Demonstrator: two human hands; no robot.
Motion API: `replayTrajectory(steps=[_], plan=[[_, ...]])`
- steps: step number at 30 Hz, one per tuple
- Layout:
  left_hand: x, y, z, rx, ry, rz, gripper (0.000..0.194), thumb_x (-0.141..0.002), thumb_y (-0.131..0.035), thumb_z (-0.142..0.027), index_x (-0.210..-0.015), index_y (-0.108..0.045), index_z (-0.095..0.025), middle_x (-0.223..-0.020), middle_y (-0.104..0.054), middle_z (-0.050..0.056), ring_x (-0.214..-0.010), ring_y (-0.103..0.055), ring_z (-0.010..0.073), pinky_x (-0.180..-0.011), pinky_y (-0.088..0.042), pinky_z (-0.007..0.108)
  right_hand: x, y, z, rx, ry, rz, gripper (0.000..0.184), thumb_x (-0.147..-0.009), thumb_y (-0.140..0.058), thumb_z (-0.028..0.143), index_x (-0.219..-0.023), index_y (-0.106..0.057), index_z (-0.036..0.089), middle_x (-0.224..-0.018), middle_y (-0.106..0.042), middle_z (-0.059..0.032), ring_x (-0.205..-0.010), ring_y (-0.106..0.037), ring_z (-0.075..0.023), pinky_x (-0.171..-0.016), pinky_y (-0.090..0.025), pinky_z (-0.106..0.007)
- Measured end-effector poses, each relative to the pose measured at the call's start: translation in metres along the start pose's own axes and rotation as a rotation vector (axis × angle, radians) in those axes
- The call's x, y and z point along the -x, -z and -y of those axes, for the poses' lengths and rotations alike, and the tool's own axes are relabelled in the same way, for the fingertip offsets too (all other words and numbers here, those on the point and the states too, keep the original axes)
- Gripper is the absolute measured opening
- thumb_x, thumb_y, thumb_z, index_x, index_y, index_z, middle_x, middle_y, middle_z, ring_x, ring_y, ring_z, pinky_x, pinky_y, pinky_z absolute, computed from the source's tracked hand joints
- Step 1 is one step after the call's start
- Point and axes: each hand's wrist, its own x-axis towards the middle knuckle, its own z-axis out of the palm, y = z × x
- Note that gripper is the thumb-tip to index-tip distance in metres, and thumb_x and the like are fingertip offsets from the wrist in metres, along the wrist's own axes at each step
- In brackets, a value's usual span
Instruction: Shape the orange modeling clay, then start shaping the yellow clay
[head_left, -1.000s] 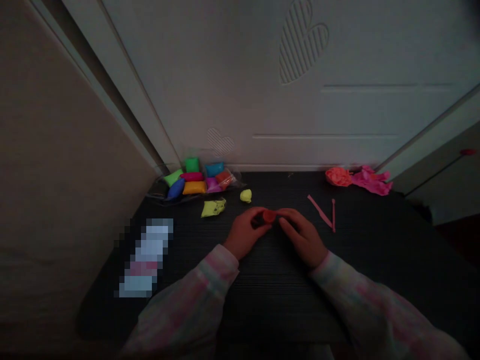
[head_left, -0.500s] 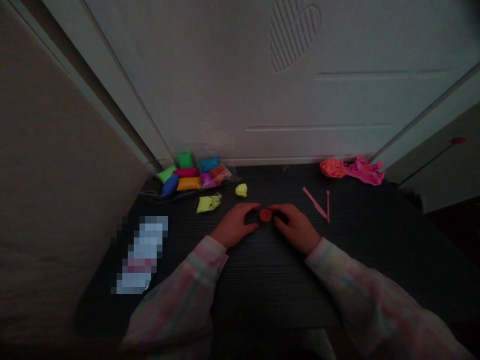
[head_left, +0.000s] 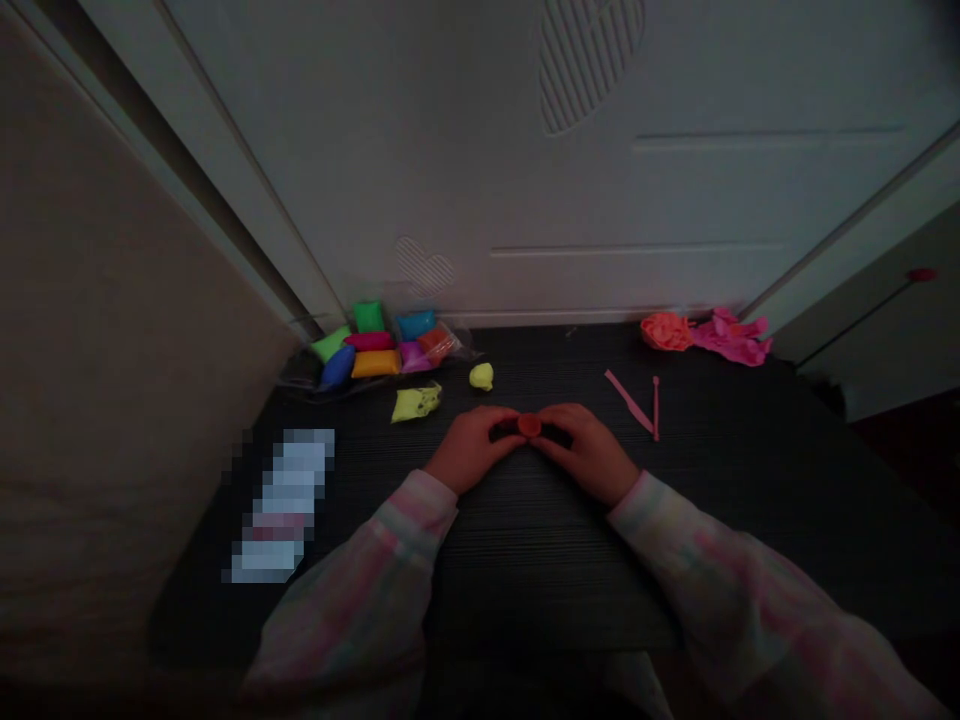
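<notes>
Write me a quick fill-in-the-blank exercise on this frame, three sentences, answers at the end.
1. The small round piece between the fingers of the left hand and the right hand is coloured ____.
2. The two thin pink sticks on the table form the shape of the letter ____.
3. From the person's side, the clear bag of coloured packets lies to the ____ of the yellow lump.

Missing words: red; V; left
</notes>
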Motion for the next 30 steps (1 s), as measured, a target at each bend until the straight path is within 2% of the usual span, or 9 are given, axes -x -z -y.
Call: replayTrajectory(steps=[4, 6, 11, 20, 30], plan=[[0.0009, 0.0003, -0.0014, 0.025, 0.015, 0.035, 0.035, -0.065, -0.06, -0.025, -0.1, -0.057, -0.022, -0.082, -0.064, 0.001, -0.073, -0.057, 0.0141, -0.072, -0.043, 0.027, -0.0003, 0.0016, 0.0003, 0.008, 0.024, 0.039, 0.019, -0.073, -0.054, 0.027, -0.091, -0.059, 0.021, -0.091, -0.063, -0.0044, -0.089, -0.054, -0.0197, -0.081, -0.042, -0.039], [0.0015, 0.001, -0.0025, -0.03, -0.035, 0.04, 0.037, -0.067, -0.059, -0.023, -0.103, -0.055, -0.023, -0.088, -0.063, 0.002, -0.078, -0.057, 0.0149, -0.076, -0.042, 0.028, -0.0004, 0.0022, 0.0004, 0.012, 0.024, 0.055, 0.019, -0.074, -0.054, 0.027, -0.091, -0.059, 0.02, -0.092, -0.063, -0.0051, -0.089, -0.054, -0.0198, -0.08, -0.041, -0.039], [0.0029, 0.0004, -0.0014, -0.178, -0.2, 0.093, 0.026, -0.072, -0.052, -0.02, -0.097, -0.059, -0.025, -0.096, -0.06, 0.003, -0.091, -0.052, 0.0165, -0.085, -0.037, 0.031, -0.0006, 0.0019, -0.0002, 0.011, 0.024, 0.06, 0.018, -0.074, -0.054, 0.027, -0.09, -0.059, 0.019, -0.091, -0.063, -0.0053, -0.089, -0.054, -0.0194, -0.08, -0.041, -0.039], [0.0034, -0.001, 0.002, -0.34, -0.275, 0.116, 0.025, -0.078, -0.044, -0.026, -0.098, -0.058, -0.025, -0.096, -0.06, 0.005, -0.091, -0.05, 0.017, -0.084, -0.037, 0.031, -0.0011, 0.0013, -0.0009, 0.017, 0.023, 0.078, 0.021, -0.072, -0.056, 0.032, -0.09, -0.058, 0.02, -0.091, -0.062, -0.0051, -0.089, -0.053, -0.0205, -0.079, -0.04, -0.039], [0.0029, -0.0007, 0.0018, -0.35, -0.32, 0.11, 0.026, -0.08, -0.041, -0.027, -0.096, -0.06, -0.022, -0.097, -0.061, 0.005, -0.09, -0.053, 0.0157, -0.082, -0.04, 0.029, -0.0021, 0.0007, -0.0029, 0.04, 0.047, 0.055, 0.022, -0.07, -0.058, 0.032, -0.088, -0.059, 0.019, -0.091, -0.063, -0.0056, -0.088, -0.054, -0.0204, -0.078, -0.041, -0.038]])
